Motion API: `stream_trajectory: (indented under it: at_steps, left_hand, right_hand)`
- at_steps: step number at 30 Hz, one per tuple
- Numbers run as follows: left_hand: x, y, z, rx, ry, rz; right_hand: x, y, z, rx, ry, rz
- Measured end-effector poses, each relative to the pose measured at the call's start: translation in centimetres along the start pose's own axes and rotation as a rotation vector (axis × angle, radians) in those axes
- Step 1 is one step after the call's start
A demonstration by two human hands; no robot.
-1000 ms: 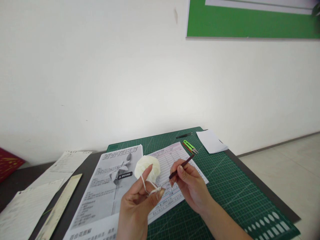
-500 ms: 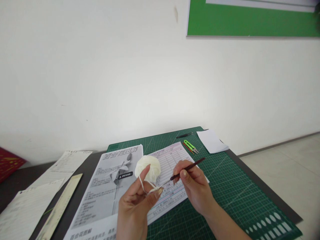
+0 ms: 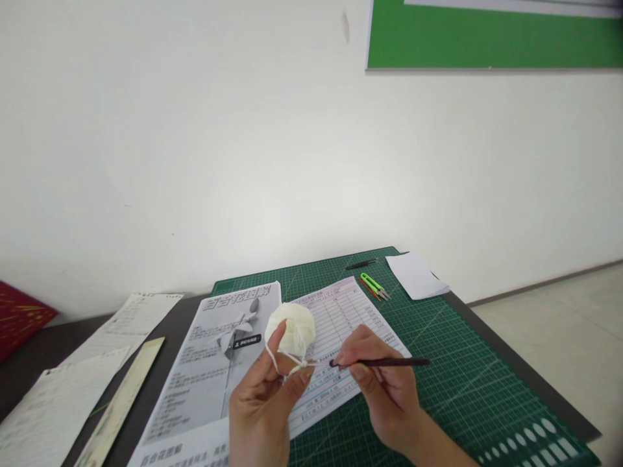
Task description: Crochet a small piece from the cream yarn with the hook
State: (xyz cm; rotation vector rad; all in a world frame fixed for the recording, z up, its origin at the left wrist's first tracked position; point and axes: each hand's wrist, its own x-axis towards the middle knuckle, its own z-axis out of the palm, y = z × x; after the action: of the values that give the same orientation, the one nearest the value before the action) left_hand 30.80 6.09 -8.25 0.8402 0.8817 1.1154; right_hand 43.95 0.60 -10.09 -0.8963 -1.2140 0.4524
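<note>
White yarn (image 3: 270, 353) loops over the raised index finger of my left hand (image 3: 265, 395), whose thumb pinches the yarn near its tip. My right hand (image 3: 384, 389) grips a dark red crochet hook (image 3: 396, 362), its handle lying nearly level and pointing right. The hook's thin metal end reaches toward the yarn at my left fingertips; its very tip is too small to make out. Behind my left hand a cream yarn ball (image 3: 294, 324) rests on the printed sheets.
A green cutting mat (image 3: 452, 376) bears a lined form (image 3: 341, 311), green snips (image 3: 372, 283), black tweezers (image 3: 361, 264) and blank white paper (image 3: 416, 275). A flower printout (image 3: 195, 376), a ruler (image 3: 121, 402) and handwritten sheets (image 3: 63, 395) lie to the left.
The hook has swung from slanting up to the right to nearly level, as my right hand turned and lowered slightly. The view has shifted a little.
</note>
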Motion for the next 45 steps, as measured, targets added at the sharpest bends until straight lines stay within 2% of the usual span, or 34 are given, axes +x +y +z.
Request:
stream_trajectory:
  at_steps: [5, 11, 19, 21, 24, 30, 34, 40, 45]
  left_hand:
    - [0.1, -0.1, 0.2, -0.006, 0.007, 0.038]
    - [0.3, -0.3, 0.1, 0.017, 0.031, 0.083]
    - [0.3, -0.5, 0.0, 0.065, 0.045, 0.106]
    - [0.3, -0.5, 0.0, 0.070, 0.034, 0.109]
    - [0.6, -0.5, -0.2, 0.086, 0.017, 0.131]
    - [1.4, 0.8, -0.6, 0.179, -0.145, 0.166]
    - [1.7, 1.2, -0.8, 0.150, -0.196, 0.090]
    - [2.1, 0.6, -1.0, 0.092, -0.161, 0.031]
    - [2.3, 0.6, -0.9, 0.018, -0.168, 0.001]
  right_hand:
    - [-0.4, -0.3, -0.1, -0.141, -0.082, -0.107]
    - [0.1, -1.0, 0.3, -0.218, -0.094, -0.245]
    - [-0.4, 0.2, 0.5, -0.388, -0.226, -0.396]
    - [-0.5, 0.5, 0.6, -0.401, -0.248, -0.395]
    - [-0.5, 0.8, 0.7, -0.363, -0.209, -0.363]
    - [0.0, 0.7, 0.4, -0.288, -0.116, -0.315]
    - [0.2, 0.7, 0.2, -0.317, -0.149, -0.344]
    - [0.1, 1.0, 0.3, -0.352, -0.172, -0.353]
    - [0.5, 0.6, 0.7, -0.234, -0.119, -0.192]
